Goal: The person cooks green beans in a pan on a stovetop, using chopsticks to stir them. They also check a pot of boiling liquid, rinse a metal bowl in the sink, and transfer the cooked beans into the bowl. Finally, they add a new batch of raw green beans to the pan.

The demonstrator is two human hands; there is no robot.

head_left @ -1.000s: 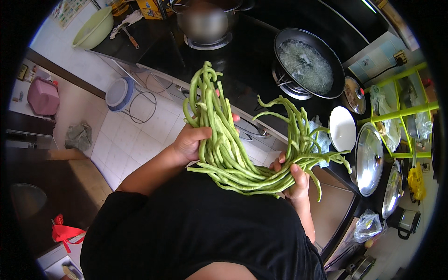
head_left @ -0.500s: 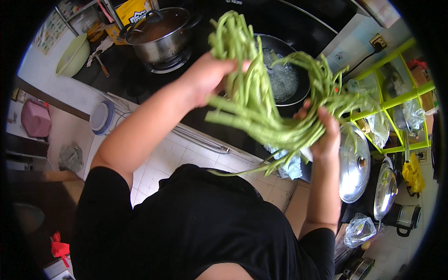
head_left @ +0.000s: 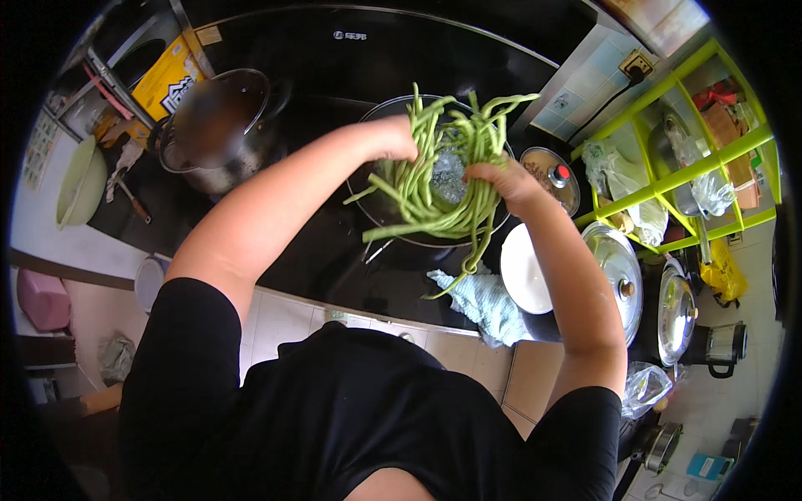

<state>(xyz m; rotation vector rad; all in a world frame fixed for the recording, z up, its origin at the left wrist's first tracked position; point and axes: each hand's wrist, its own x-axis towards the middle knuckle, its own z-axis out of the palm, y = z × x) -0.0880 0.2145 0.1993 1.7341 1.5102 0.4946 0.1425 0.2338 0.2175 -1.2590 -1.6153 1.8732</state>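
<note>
A large bunch of long green beans (head_left: 426, 219) hangs in a loop over a wide dark pan (head_left: 362, 188) of bubbling water (head_left: 449, 179). My left hand (head_left: 394, 139) is closed round the left part of the bunch. On the other side my right hand (head_left: 511, 184) grips the right part, fingers wrapped round the strands. Some bean ends stick up above my hands, and others dangle past the pan's near rim. Whether any strand touches the water I cannot tell.
A lidded steel pot (head_left: 225, 177) stands left of the pan. To the right are a white bowl (head_left: 525, 271), a bluish cloth (head_left: 489, 305), steel lids (head_left: 606, 250) and a red-capped container (head_left: 558, 174). A lime-green rack (head_left: 731, 154) stands against the right wall.
Both hands have moved forward and closer together, bringing the beans from the pan's near side to over it. My view has shifted, showing more of the stove.
</note>
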